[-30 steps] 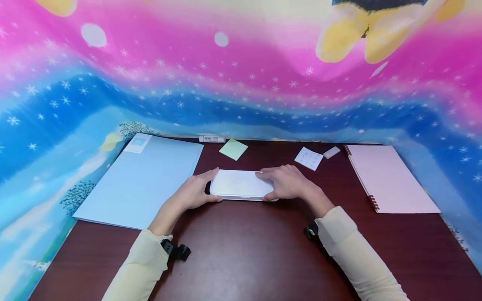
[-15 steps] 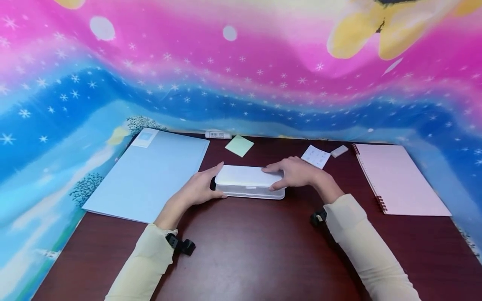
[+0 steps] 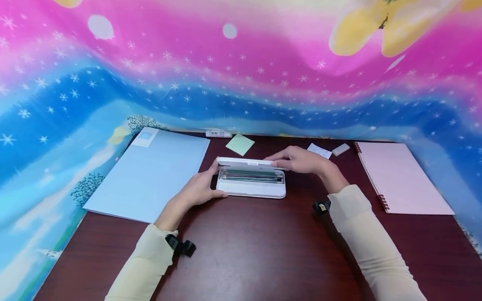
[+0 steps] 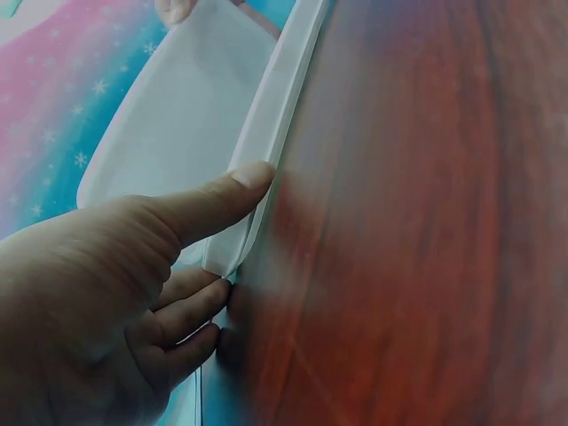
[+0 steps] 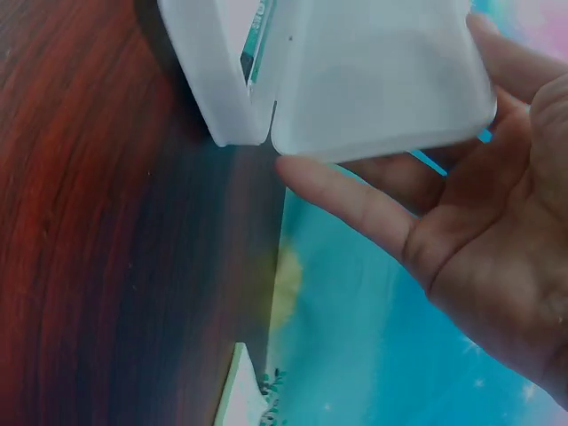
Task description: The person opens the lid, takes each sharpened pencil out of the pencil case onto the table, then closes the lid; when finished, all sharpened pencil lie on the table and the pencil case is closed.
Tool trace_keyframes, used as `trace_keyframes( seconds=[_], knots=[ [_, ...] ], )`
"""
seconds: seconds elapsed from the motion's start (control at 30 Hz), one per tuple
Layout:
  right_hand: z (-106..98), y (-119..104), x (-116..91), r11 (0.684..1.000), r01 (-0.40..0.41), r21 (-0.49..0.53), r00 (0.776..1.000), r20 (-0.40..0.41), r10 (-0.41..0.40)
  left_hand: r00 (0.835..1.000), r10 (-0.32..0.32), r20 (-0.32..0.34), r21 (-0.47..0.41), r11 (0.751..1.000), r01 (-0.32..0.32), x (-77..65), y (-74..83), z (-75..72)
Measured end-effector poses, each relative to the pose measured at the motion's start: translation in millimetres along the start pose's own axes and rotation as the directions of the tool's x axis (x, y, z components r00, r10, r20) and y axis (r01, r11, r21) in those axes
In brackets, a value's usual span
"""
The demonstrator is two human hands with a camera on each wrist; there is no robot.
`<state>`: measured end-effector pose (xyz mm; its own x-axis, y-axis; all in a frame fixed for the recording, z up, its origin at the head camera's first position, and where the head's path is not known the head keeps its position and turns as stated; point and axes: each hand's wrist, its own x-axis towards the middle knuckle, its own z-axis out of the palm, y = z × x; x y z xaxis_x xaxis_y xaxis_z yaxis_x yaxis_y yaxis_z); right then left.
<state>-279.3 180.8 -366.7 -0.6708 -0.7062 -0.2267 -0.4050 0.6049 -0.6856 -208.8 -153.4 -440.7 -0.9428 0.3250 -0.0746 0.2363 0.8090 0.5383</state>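
A white pencil case (image 3: 256, 191) lies in the middle of the dark wooden table, its hinged lid (image 3: 242, 161) raised at the back. Several green pencils (image 3: 250, 176) lie lengthwise in its rear part. My left hand (image 3: 197, 189) grips the case's left end, with the thumb (image 4: 222, 202) on the front wall and the other fingers around the end. At the right end my right hand (image 3: 303, 160) pinches the lid. The right wrist view shows the lid's pale inner face (image 5: 377, 80) and fingers (image 5: 355, 200) behind and along its edge.
A large light-blue folder (image 3: 150, 173) lies left. Behind the case are a white tube (image 3: 218, 133) and a green sticky note (image 3: 240, 144). A patterned paper square (image 3: 320, 151), a white eraser (image 3: 340, 149) and a pink spiral notebook (image 3: 406, 177) lie right. Printed cloth (image 3: 241, 83) surrounds the table.
My right hand has swung the lid up and back from closed, and the pencils have come into view. The left hand has kept its hold on the left end.
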Motion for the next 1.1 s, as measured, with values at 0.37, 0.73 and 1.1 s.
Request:
trace_keyframes(
  seconds=[0.37,0.73,1.1],
  knots=[
    [0.7,7.4,17.0,0.994,-0.107,-0.003,0.941,-0.323,0.1,1.0,0.001,0.007,-0.004,1.0,-0.001,-0.7,0.3,0.0],
    [15.3,5.3,37.2,0.896,-0.28,-0.345,0.905,-0.407,0.126,0.996,0.091,0.0,0.085,0.992,-0.09,1.7,3.6,-0.4],
    [32.8,9.8,-5.3,0.831,-0.268,-0.488,0.939,-0.325,0.112,0.998,0.062,-0.003,0.081,0.995,-0.062,0.1,4.3,-2.0]
  ],
)
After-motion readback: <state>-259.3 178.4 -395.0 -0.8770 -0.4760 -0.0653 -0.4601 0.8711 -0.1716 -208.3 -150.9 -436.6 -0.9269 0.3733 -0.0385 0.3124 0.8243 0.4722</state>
